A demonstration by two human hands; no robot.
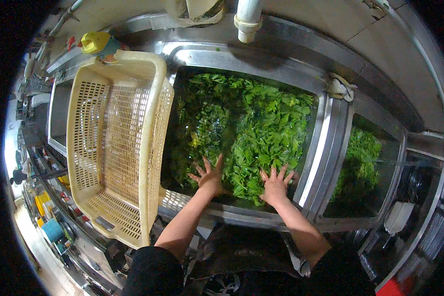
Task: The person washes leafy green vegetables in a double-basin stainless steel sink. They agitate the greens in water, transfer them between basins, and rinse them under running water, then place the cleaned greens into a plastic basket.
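Note:
Leafy green vegetables (270, 125) float in the water of a stainless steel sink (203, 55) before me. My left hand (209, 177), its fingers spread, is over the near part of the basin, at the edge of a darker gap in the leaves. My right hand (276, 185) rests with splayed fingers on the near right part of the greens, its fingertips wet. Neither hand grips anything. Left of the basin stands a cream plastic basket (148, 140) with slotted walls, and no vegetables show inside it.
A second sink basin (384, 185) on the right also holds leafy greens (362, 148) in water. A white plastic pipe (248, 18) hangs over the back rim. A crumpled cloth (340, 87) lies on the divider. Behind the basket sits a yellow container (95, 42).

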